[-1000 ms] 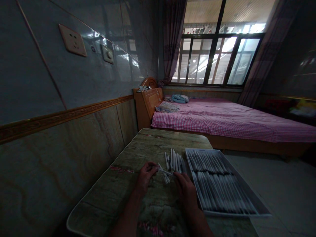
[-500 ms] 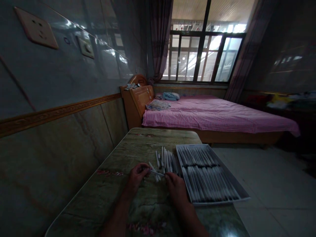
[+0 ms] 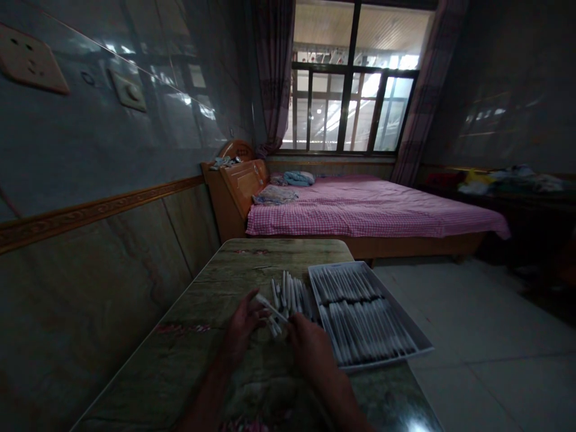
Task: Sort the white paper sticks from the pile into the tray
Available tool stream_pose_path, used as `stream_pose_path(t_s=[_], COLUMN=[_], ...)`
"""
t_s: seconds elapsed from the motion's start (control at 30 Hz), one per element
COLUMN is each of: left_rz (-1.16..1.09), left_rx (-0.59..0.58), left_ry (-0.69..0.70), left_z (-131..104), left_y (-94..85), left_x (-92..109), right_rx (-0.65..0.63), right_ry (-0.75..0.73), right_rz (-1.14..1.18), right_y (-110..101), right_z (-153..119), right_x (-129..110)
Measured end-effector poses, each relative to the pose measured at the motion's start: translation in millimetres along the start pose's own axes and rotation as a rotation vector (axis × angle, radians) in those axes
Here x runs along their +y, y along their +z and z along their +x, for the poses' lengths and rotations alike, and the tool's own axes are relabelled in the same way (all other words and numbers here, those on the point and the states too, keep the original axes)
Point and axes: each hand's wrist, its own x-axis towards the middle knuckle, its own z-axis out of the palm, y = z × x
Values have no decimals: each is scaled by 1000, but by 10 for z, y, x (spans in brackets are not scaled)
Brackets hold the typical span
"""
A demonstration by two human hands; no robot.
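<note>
My right hand (image 3: 310,345) is closed on the lower end of a slim white pen (image 3: 272,308), which slants up to the left. By the pen's upper end is my left hand (image 3: 242,324), its thumb and fingers apart; whether a fingertip touches the pen is hard to see. Beneath the held pen, a few short white pieces (image 3: 273,327) lie on the table. Just beyond my hands is a loose row of white pens (image 3: 292,293). To the right, a shallow white tray (image 3: 420,348) holds two rows of many similar pens.
The marble-patterned table (image 3: 202,354) has a wall (image 3: 112,270) along its left. Past its far edge stands a bed (image 3: 360,210) with a pink checked sheet. Tiled floor (image 3: 459,324) lies to the right, and a window (image 3: 351,108) is behind the bed.
The pen has tilted, its left end now higher. My left fingers have opened from a pinch around that end. The view has swung slightly to the right.
</note>
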Motion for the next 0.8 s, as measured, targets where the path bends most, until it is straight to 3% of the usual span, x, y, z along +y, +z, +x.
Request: stream_pose_path(t_s=[0.13,0.23,0.37,0.53,0.8], left_rz=[-65,-4,82,110,113], left_rx=[31,81,105,89,86], left_ry=[-52,-60,-74,-56,-65], left_z=[-19,-5,37,83,136], left_y=[29,24,23,17,-20], left_x=[61,59,14,-41,-109], right_rx=[155,305,260,141,136], right_ry=[77,181,384,421,395], right_rz=[29,-166,-326,-405,-445], right_y=[-400,-676,-828,-755,-703], right_z=[-78,-171,-320,-393,-378], right_x=[345,758,1131,1179,1163])
